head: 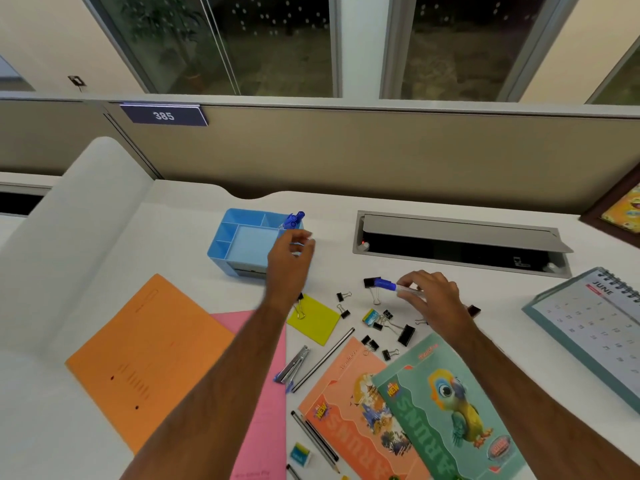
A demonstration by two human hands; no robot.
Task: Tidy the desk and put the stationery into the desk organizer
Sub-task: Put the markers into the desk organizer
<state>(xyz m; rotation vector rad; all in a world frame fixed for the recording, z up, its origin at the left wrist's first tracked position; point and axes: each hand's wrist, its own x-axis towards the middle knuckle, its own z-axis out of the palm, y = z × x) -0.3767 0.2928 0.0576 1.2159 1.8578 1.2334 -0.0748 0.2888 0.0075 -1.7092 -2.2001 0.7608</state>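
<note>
The desk organizer point(239, 242) looks like smooth, slightly glossy blue plastic, standing on a matt white tabletop point(415, 306). The orange folder point(145, 358) and pink sheet point(266, 393) are matt paper, the two notebooks' point(433, 410) covers glossier. The stapler point(294, 365) shows shiny metal.

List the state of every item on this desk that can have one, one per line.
Blue plastic desk organizer: upright, blue-capped pens standing in its back right compartment.
Grey cable hatch: lid open.
Blue-capped clear pen: capped, held by right hand.
Left hand: empty, fingers loosely curled.
Desk calendar: showing June.
Orange paper folder: closed, flat.
</note>
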